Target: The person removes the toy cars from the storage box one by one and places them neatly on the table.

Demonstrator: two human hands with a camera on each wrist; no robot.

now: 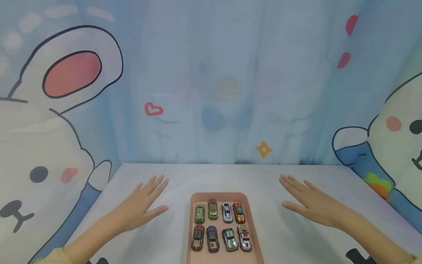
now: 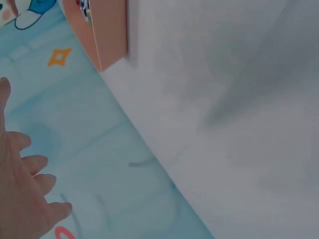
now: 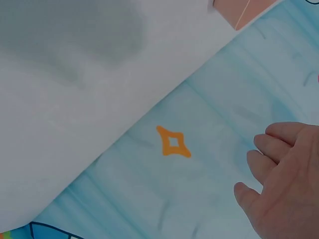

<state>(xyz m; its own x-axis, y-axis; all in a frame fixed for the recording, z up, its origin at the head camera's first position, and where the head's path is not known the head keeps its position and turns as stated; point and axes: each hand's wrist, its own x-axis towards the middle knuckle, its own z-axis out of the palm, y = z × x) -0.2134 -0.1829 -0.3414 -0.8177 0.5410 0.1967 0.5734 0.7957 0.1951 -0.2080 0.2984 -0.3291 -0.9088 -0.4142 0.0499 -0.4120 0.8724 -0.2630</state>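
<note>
Several toy cars in two rows lie in a pinkish-orange tray on the white table. In the far row are a light green car, an olive one, a white one and a red-and-yellow one. The near row has a dark red car, a dark blue one, a silver-green one and a white-and-red one. My left hand hovers left of the tray, fingers spread and holding nothing. On the other side, my right hand is held out straight-fingered, palm down, also holding nothing.
The white table reaches back to a light blue curtain printed with cartoon animals. In the left wrist view the tray's side wall rises at the top; a tray corner shows in the right wrist view.
</note>
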